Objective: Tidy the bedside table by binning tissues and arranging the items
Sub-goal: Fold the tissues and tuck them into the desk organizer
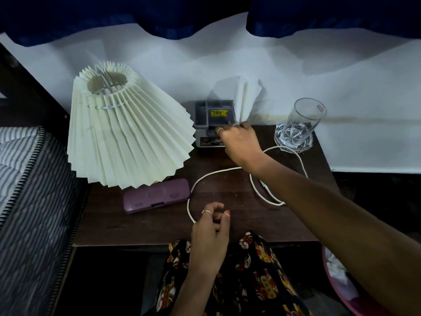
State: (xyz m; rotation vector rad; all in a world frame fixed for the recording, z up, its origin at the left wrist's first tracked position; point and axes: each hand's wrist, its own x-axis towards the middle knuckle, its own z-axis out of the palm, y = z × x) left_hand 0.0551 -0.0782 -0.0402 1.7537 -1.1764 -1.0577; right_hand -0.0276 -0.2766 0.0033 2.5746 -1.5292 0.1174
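1. Fingertips of your right hand (239,139) rest curled on the grey plastic organiser (214,119); whether they truly grip it, I cannot tell. Seat them on its rim before shifting it.
2. Folded white tissues (247,96) stand just behind the organiser; keep them upright.
3. Your left hand (210,233) hangs loosely curled, holding nothing, near the white cable (218,172) looping in front of the organiser.
4. Smooth glass tumbler (298,124) sits right of the organiser; pleated lamp shade (123,131) left.
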